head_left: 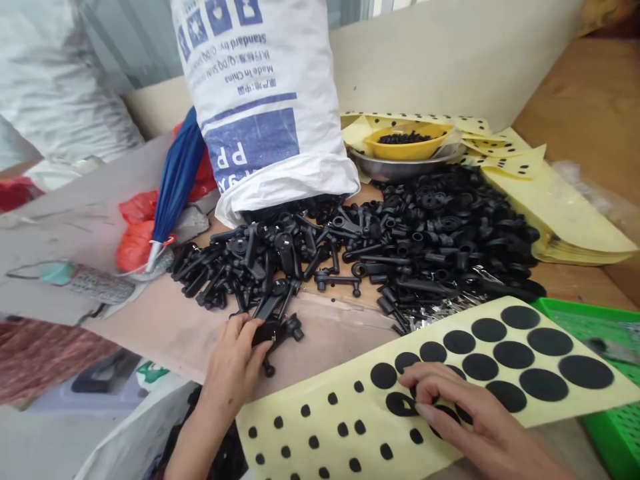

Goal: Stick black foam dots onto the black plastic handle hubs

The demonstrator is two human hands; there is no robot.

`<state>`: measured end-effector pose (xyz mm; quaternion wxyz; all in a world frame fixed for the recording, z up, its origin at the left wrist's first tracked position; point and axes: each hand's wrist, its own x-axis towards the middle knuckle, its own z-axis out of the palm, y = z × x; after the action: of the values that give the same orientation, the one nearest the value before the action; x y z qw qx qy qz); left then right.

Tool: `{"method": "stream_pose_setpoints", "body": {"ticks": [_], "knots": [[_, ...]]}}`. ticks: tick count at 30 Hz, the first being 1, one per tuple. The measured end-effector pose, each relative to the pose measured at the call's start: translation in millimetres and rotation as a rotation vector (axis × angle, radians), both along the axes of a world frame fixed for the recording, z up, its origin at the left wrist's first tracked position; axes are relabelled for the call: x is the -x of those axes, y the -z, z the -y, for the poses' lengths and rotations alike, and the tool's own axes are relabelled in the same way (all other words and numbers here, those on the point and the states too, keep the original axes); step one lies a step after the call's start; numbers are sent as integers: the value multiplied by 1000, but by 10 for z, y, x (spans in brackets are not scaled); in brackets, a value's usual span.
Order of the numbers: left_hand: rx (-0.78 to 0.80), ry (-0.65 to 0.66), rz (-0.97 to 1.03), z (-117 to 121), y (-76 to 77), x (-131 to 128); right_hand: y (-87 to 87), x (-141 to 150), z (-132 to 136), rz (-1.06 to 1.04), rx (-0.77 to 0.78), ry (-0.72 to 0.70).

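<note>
My left hand is closed around a black plastic part with a knob and a ball end, just in front of the pile. A pale yellow sheet slants across the near right, bearing large round black stickers and several small black dots. Thumb and fingers of my right hand pinch the edge of one round black sticker, whose rim is curled up off the sheet. Some stickers under that hand are hidden.
Piled black plastic parts spill from a white woven sack. A yellow bowl of small black pieces sits in a metal basin. Around are yellow sheets, a green basket, metal clips and a blue umbrella.
</note>
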<state>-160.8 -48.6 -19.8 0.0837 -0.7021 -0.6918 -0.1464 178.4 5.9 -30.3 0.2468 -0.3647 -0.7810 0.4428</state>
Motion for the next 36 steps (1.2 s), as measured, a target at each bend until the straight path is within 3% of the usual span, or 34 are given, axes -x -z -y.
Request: {"method": "stream_pose_setpoints", "body": {"ticks": [9, 17, 20, 23, 25, 27, 32, 36], "knots": [[85, 82, 94, -72, -24, 68, -49, 106, -82, -108, -7, 27], [217, -140, 174, -178, -143, -73, -62, 147, -130, -216, 88, 48], [309, -234, 374, -203, -234, -102, -61, 130, -141, -230, 139, 62], [263, -275, 785, -228, -328, -189, -101, 116, -164, -271, 229, 103], [300, -278, 1074, -254, -370, -345, -140, 116, -180, -329, 327, 120], [443, -240, 1267, -289, -382, -574, -173, 123, -186, -399, 429, 123], [756, -46, 1472, -395, -284, -1106, -207, 148, -176, -483, 532, 126], [855, 75, 1460, -440, -203, -1234, -191, 145, -174, -450, 540, 123]]}}
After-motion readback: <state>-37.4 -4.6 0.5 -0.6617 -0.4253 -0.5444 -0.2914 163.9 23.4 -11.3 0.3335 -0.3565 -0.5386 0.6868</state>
